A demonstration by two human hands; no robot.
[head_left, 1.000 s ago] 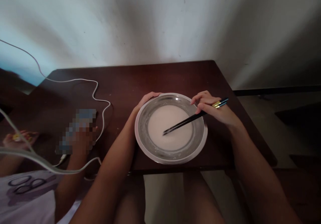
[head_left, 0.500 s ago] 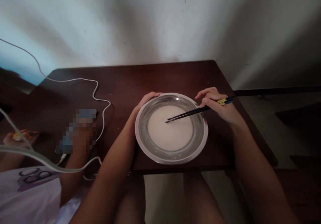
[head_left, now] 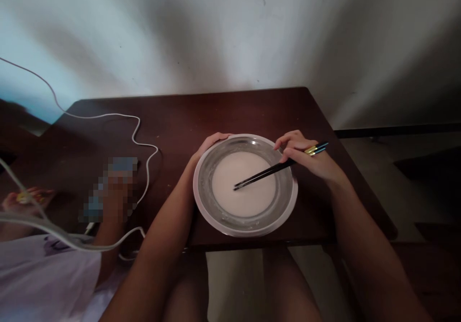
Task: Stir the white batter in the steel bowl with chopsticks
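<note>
A round metal bowl [head_left: 203,187] holding a pale, milky batter [head_left: 248,197] rests near the front edge of a dark wooden table [head_left: 201,115]. My left hand [head_left: 211,144] curls over the bowl's far left rim and steadies it. My right hand [head_left: 306,158] is closed on a pair of black chopsticks [head_left: 270,170] with yellow and blue ends. Their tips dip into the batter left of its middle.
A white cable [head_left: 139,142] snakes across the table's left half. Another person sits at the left in a white shirt [head_left: 46,283], with a hand [head_left: 115,202] by a blurred object on the table. A pale wall stands behind; the table's right edge drops to the floor.
The chopstick tips have swung back down and left through the batter, and my right hand has shifted a little left with them. My left hand has stayed on the rim.
</note>
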